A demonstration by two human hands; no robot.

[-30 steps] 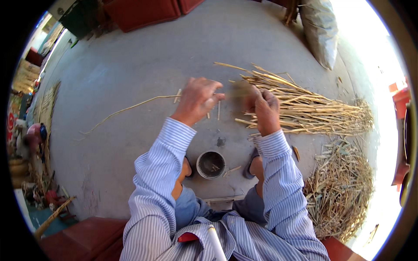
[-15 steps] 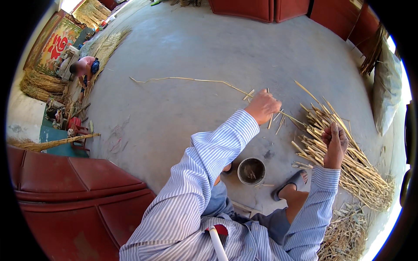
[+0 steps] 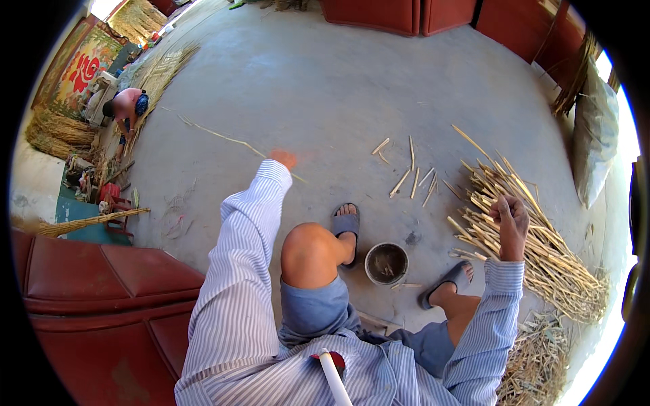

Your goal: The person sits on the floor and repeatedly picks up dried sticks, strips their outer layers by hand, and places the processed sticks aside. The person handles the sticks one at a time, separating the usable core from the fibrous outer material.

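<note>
My left hand (image 3: 283, 160) is stretched out over the floor and closed around a long, thin reed stalk (image 3: 227, 137). The stalk's slender end points away to the far left, and its short thick end shows just right of the hand, which is slightly smeared by motion. My right hand (image 3: 511, 220) is raised with its fingers curled in a pinch; whatever may be between them cannot be made out. Beneath and beside it lies a bundle of straw-coloured reeds (image 3: 542, 254). Several short cut pieces of reed (image 3: 401, 183) lie on the floor between my hands.
A round dark bowl (image 3: 386, 264) stands between my sandalled feet. Reed scraps (image 3: 535, 365) are heaped at the lower right. Red padded seats (image 3: 101, 325) stand at the lower left. Another person (image 3: 126, 107) bends over reeds at the far left. A pale sack (image 3: 597, 139) leans at the right.
My left hand has swept left with the stalk, away from the reed bundle. The stalk now lies farther left, and my left knee has come into view. My right hand has hardly moved.
</note>
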